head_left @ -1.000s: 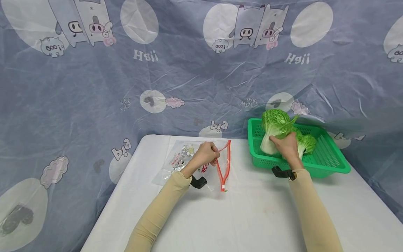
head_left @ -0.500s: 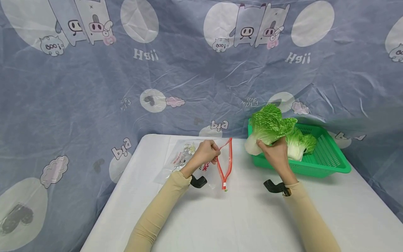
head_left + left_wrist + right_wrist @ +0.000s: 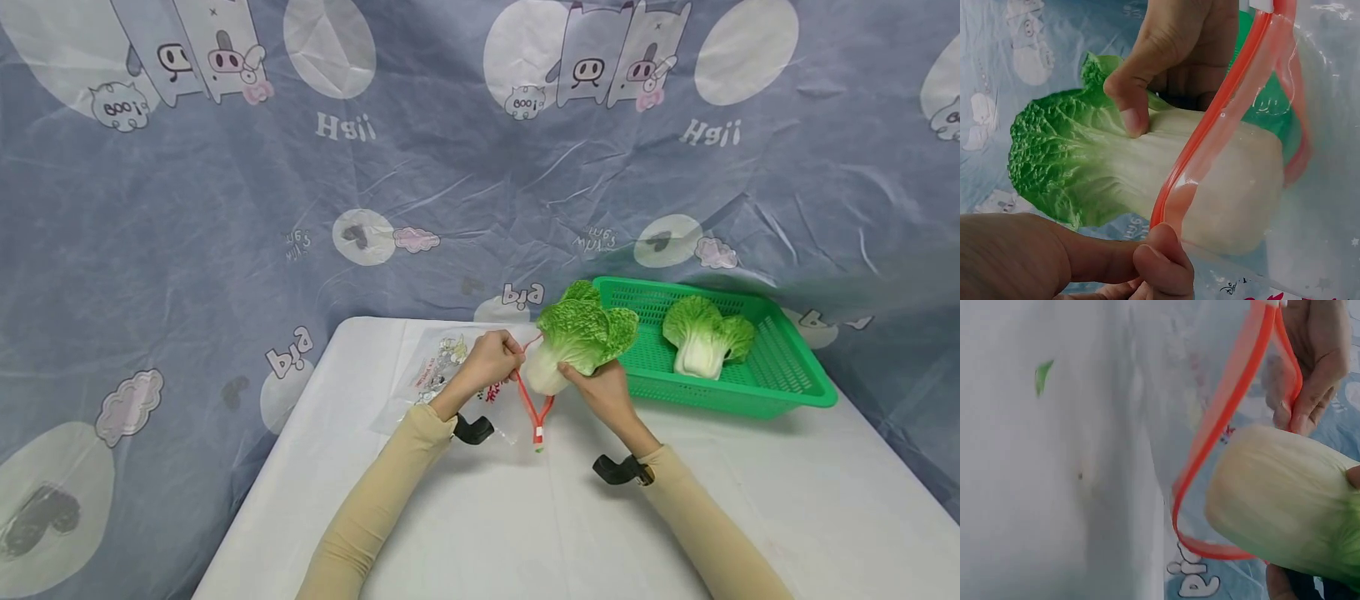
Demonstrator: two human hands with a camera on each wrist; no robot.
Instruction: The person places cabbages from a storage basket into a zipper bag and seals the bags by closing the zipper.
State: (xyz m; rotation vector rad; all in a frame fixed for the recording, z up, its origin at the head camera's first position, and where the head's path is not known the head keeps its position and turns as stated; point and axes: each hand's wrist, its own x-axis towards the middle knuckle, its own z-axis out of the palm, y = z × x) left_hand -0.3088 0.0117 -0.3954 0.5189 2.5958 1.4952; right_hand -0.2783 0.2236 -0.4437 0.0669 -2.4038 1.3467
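My left hand (image 3: 491,362) pinches the red zip edge (image 3: 1210,119) of a clear printed zip bag (image 3: 420,367), which lies on the table with its mouth spread apart. A napa cabbage (image 3: 577,337) is in my right hand (image 3: 606,393), thumb across its stalk and the leafy end pointing away to the right. Its pale base (image 3: 1272,494) is at the bag's mouth; in the left wrist view that base shows through the film, behind the near red edge. Most of the right hand's fingers are hidden behind the cabbage.
To the right, a green plastic basket (image 3: 720,402) holds more leafy cabbage (image 3: 697,337). A small green leaf scrap (image 3: 1042,377) lies on the white tabletop (image 3: 525,533). A patterned grey-blue sheet (image 3: 465,183) hangs right behind the table.
My right hand has lifted the cabbage out of the basket and carried it left to the bag's mouth. The left hand has stayed almost still, pinching the bag edge.
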